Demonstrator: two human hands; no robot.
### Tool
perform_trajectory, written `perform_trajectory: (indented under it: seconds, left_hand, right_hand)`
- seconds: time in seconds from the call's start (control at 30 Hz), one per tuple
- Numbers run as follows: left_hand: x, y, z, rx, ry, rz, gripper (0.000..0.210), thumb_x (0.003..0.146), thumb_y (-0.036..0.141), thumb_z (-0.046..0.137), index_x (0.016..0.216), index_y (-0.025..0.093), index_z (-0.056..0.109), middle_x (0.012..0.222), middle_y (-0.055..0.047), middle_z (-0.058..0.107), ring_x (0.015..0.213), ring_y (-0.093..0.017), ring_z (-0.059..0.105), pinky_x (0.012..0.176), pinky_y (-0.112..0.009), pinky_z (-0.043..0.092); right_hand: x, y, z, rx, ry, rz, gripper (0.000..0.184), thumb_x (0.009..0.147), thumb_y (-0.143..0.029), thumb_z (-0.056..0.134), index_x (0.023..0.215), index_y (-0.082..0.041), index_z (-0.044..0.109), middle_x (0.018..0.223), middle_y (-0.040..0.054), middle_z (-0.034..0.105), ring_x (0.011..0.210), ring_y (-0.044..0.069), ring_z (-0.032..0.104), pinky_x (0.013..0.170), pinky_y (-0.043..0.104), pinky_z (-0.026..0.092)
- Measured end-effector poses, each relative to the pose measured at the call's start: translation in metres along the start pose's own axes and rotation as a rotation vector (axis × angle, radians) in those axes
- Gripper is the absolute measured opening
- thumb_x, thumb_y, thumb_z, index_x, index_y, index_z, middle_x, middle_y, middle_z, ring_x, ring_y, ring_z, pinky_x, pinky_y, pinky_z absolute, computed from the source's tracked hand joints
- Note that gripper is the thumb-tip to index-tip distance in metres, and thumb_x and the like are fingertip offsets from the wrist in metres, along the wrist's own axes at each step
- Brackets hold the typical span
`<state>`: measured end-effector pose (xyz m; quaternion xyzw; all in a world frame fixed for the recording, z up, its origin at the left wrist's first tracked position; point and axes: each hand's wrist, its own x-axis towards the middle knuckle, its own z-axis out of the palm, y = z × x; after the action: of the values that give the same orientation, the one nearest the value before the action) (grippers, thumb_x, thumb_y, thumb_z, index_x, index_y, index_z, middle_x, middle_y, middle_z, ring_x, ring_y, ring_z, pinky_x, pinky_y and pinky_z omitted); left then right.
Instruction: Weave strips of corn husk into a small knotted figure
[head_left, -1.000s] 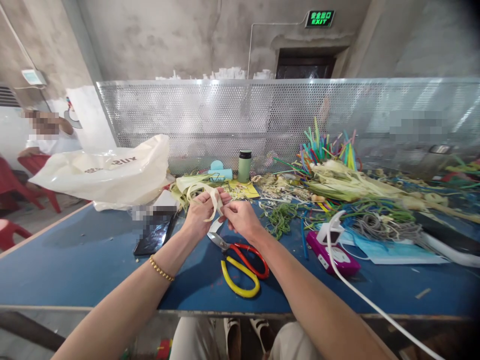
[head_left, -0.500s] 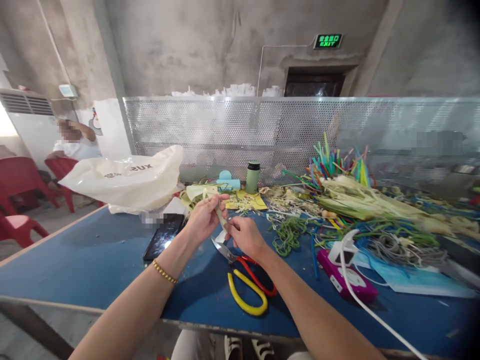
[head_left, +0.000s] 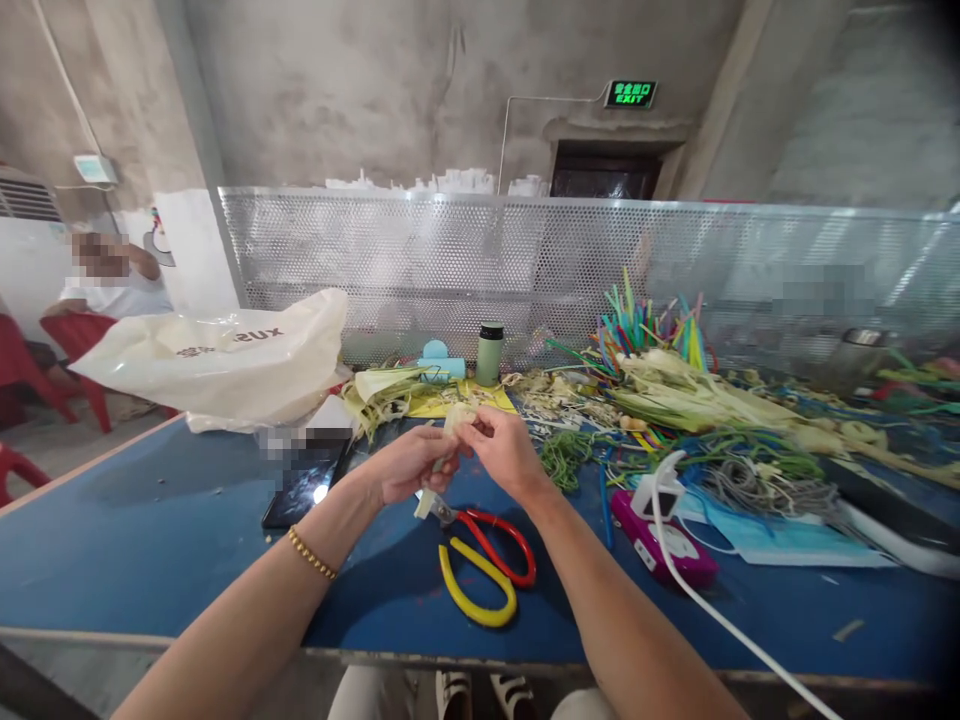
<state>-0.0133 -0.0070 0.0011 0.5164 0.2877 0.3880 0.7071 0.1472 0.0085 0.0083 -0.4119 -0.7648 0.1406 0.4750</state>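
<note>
The pale husk strip (head_left: 459,418) is located between the fingertips of both hands, above the table (head_left: 187,560). Right hand (head_left: 504,452): thumb and forefinger pinch the strip's upper portion. Left hand (head_left: 412,465): fingers curl together, gripping the strip lower down; a loose end hangs beneath them. Scissors (head_left: 487,619) lie directly below the fingers, handles toward the wearer. A dark tablet (head_left: 300,495) rests left of the left fingers. Green cord (head_left: 564,460) lies right of the right fingers. Beyond both sets of fingers stands a green bottle (head_left: 490,358).
</note>
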Motion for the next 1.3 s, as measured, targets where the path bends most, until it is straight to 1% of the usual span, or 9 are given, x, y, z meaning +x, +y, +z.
perform_trajectory:
  seconds: [0.33, 0.5, 0.6, 0.73, 0.87, 0.97, 1.07, 1.2, 1.3]
  left_hand:
    - [-0.003, 0.002, 0.002, 0.073, 0.031, -0.019, 0.019, 0.079, 0.024, 0.066, 0.076, 0.015, 0.05, 0.057, 0.004, 0.044, 0.042, -0.006, 0.04, 0.044, -0.019, 0.031]
    - [-0.004, 0.002, 0.002, 0.077, 0.017, -0.034, 0.013, 0.08, 0.022, 0.063, 0.081, 0.014, 0.054, 0.056, 0.003, 0.048, 0.042, -0.008, 0.044, 0.044, -0.021, 0.034]
    - [-0.001, 0.003, -0.003, -0.042, -0.003, -0.052, 0.01, 0.077, 0.014, 0.062, 0.08, 0.014, 0.052, 0.059, 0.001, 0.05, 0.044, -0.009, 0.048, 0.047, -0.022, 0.037]
    - [0.005, 0.002, -0.009, -0.202, 0.0, -0.069, 0.006, 0.073, 0.007, 0.058, 0.076, 0.012, 0.055, 0.057, 0.001, 0.049, 0.044, -0.009, 0.048, 0.047, -0.022, 0.038]
    - [0.009, 0.0, -0.011, -0.195, 0.038, -0.054, 0.009, 0.073, 0.007, 0.054, 0.065, 0.012, 0.053, 0.052, 0.001, 0.046, 0.041, -0.008, 0.042, 0.042, -0.021, 0.032]
    - [0.008, -0.003, -0.009, -0.139, -0.006, -0.11, 0.013, 0.075, 0.01, 0.055, 0.064, 0.014, 0.049, 0.052, 0.002, 0.046, 0.039, -0.007, 0.041, 0.04, -0.02, 0.029]
    - [0.004, -0.004, -0.007, -0.058, -0.081, -0.127, 0.01, 0.075, 0.01, 0.057, 0.07, 0.016, 0.05, 0.055, 0.002, 0.049, 0.041, -0.008, 0.045, 0.042, -0.019, 0.032]
    - [0.0, -0.003, -0.005, 0.012, -0.121, -0.04, 0.005, 0.079, 0.015, 0.061, 0.076, 0.012, 0.058, 0.062, -0.001, 0.055, 0.049, -0.011, 0.055, 0.052, -0.023, 0.042]
    - [-0.001, -0.002, -0.005, 0.036, -0.103, -0.006, 0.015, 0.082, 0.021, 0.063, 0.088, 0.007, 0.065, 0.073, -0.007, 0.063, 0.06, -0.015, 0.064, 0.062, -0.026, 0.047]
  right_hand:
    - [0.0, 0.0, 0.001, 0.05, -0.008, -0.203, 0.009, 0.083, -0.022, 0.062, 0.077, -0.019, 0.069, 0.071, 0.0015, 0.061, 0.065, 0.014, 0.055, 0.06, 0.024, 0.041]
    - [0.001, 0.002, 0.0, 0.056, 0.046, -0.189, 0.006, 0.08, -0.018, 0.066, 0.076, -0.018, 0.071, 0.073, 0.0021, 0.06, 0.064, 0.013, 0.054, 0.06, 0.025, 0.042]
    - [0.001, 0.002, -0.001, 0.085, 0.041, -0.202, 0.007, 0.081, -0.017, 0.066, 0.077, -0.018, 0.071, 0.078, 0.0034, 0.062, 0.068, 0.014, 0.056, 0.062, 0.026, 0.044]
    - [0.002, 0.001, -0.003, 0.071, -0.001, -0.32, 0.008, 0.079, -0.013, 0.068, 0.079, -0.02, 0.073, 0.09, 0.0056, 0.065, 0.085, 0.017, 0.06, 0.075, 0.029, 0.047]
    - [0.002, 0.001, -0.004, 0.04, -0.062, -0.429, 0.013, 0.079, -0.011, 0.068, 0.079, -0.023, 0.074, 0.101, 0.0057, 0.07, 0.097, 0.019, 0.06, 0.091, 0.036, 0.044]
    - [0.0, -0.002, -0.004, 0.118, -0.118, -0.363, 0.013, 0.081, -0.012, 0.066, 0.081, -0.022, 0.074, 0.106, 0.0055, 0.072, 0.1, 0.019, 0.061, 0.092, 0.036, 0.044]
    - [-0.002, -0.005, -0.004, 0.206, -0.154, -0.213, 0.008, 0.083, -0.02, 0.064, 0.084, -0.021, 0.072, 0.094, 0.0047, 0.073, 0.09, 0.018, 0.064, 0.083, 0.033, 0.048]
    - [-0.001, -0.005, -0.002, 0.418, -0.069, 0.025, 0.015, 0.08, -0.033, 0.067, 0.079, -0.018, 0.067, 0.072, 0.0019, 0.067, 0.067, 0.015, 0.06, 0.062, 0.027, 0.047]
    - [0.0, -0.005, -0.001, 0.617, -0.037, 0.154, 0.022, 0.075, -0.038, 0.071, 0.077, -0.017, 0.066, 0.068, 0.0009, 0.064, 0.06, 0.013, 0.057, 0.056, 0.025, 0.045]
